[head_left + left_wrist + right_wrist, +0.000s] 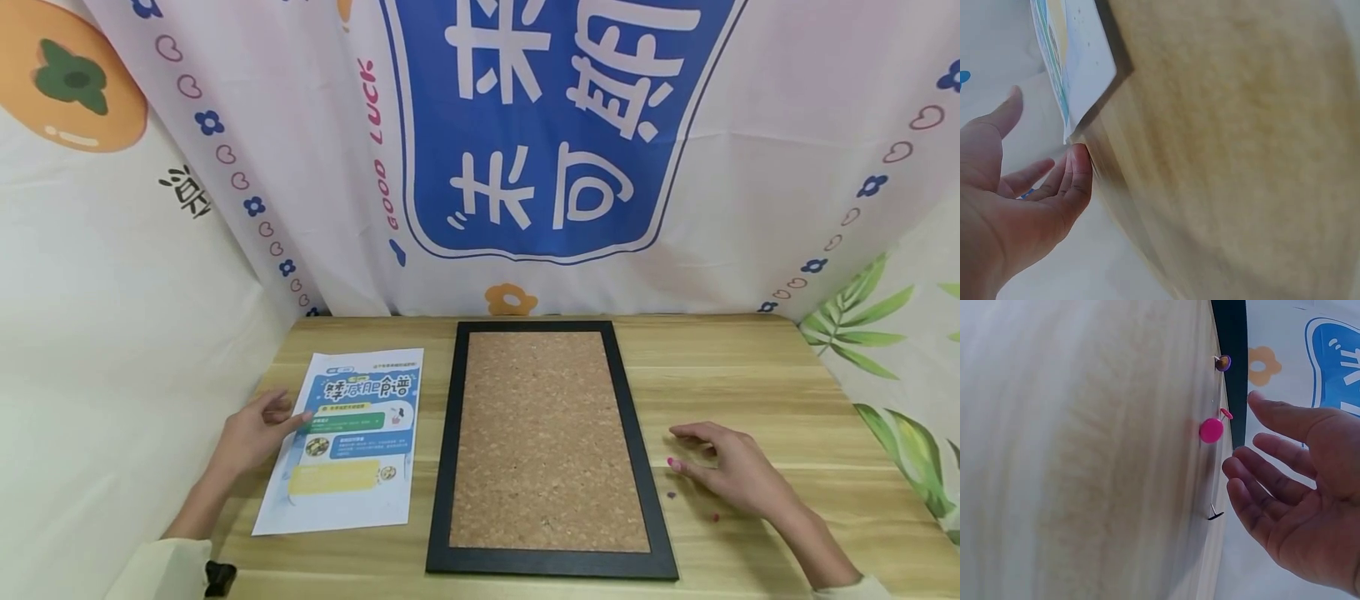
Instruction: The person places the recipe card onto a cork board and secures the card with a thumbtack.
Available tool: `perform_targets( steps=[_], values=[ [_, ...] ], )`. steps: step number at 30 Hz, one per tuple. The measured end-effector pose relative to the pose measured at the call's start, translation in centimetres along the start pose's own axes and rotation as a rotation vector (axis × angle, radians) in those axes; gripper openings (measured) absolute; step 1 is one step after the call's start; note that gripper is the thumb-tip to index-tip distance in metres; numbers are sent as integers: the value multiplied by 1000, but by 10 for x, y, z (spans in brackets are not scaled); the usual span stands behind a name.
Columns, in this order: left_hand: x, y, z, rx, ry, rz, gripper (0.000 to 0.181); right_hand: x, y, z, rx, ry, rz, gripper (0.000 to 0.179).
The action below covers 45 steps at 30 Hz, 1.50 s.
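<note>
A printed poster [348, 500] with blue, green and yellow panels lies on the table to the left. My left hand [258, 429] is at its left edge, thumb over the margin in the head view, fingers loosely bent; the left wrist view shows nothing held. Centrally lies a cork board [551, 442] with a black frame. Right of it, my right hand [731, 467] hovers with relaxed fingers and nothing between them. Close to that hand are a purple thumbtack [1224, 363], a pink thumbtack [1211, 430], another pink thumbtack [1227, 414] and a black thumbtack [1215, 516].
The wooden table [720, 367] backs onto a printed curtain [360, 275] with a blue panel. More patterned cloth hangs at both sides. A small dark object [220, 577] shows by the left sleeve [168, 571].
</note>
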<state>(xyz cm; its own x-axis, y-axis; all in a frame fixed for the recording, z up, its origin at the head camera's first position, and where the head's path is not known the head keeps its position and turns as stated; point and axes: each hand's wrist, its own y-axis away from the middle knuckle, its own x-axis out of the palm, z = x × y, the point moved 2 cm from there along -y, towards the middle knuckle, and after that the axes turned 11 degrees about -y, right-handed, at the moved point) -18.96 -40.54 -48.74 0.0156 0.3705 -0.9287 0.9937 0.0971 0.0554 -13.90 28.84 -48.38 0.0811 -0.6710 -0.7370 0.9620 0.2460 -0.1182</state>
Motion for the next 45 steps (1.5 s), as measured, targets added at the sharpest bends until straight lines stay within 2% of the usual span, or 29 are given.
perform_targets(
  steps=[6, 12, 19, 24, 35, 40, 45],
  values=[
    [-1, 0, 1, 2, -26, 20, 79, 4, -1, 0, 23, -32, 19, 42],
    [1, -3, 0, -8, -36, 54, 78, 6, -1, 1, 30, -52, 30, 39],
    [2, -2, -2, 0, -23, 50, 75, 9, -3, 2, 35, -56, 47, 29],
    [0, 1, -4, 28, -10, 36, 70, 11, -4, 1, 23, -58, 56, 22],
    [-5, 6, -12, 80, -45, 18, 40, 14, -12, 0, 24, 14, 91, 12],
    [-7, 8, -16, 94, -10, 14, 41, 13, -13, 0, 42, 24, 105, 11],
    [-10, 10, -22, 96, 91, 14, 43, 12, -12, -1, 41, 12, 113, 12]
  ],
)
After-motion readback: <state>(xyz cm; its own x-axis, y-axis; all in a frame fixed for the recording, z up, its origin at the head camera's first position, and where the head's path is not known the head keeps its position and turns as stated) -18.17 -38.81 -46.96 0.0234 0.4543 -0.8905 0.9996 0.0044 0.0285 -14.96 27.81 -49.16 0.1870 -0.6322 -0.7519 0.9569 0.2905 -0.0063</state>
